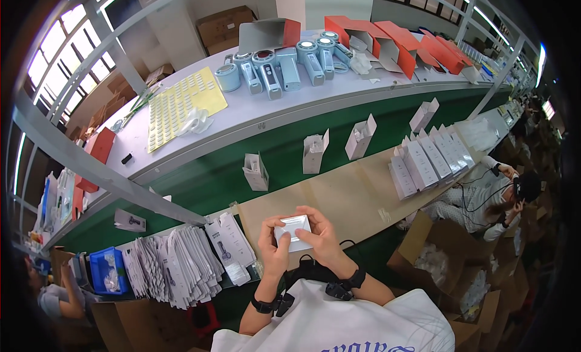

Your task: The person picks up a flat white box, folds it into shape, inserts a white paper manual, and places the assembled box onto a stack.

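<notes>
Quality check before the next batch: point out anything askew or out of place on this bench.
Nothing stands out. Both hands hold a small white box; open cartons stand spaced along the belt, leaflets are stacked at left.

Folded leaflets (pixel 175 264) beside a blue bin (pixel 106 272); white cartons (pixel 430 158) stand right.

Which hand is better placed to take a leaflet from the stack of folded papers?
Probably the left hand. Both hands hold the small white box, but the paper stack lies on the person's left, closer to that hand. The right hand would have to cross over.
</notes>
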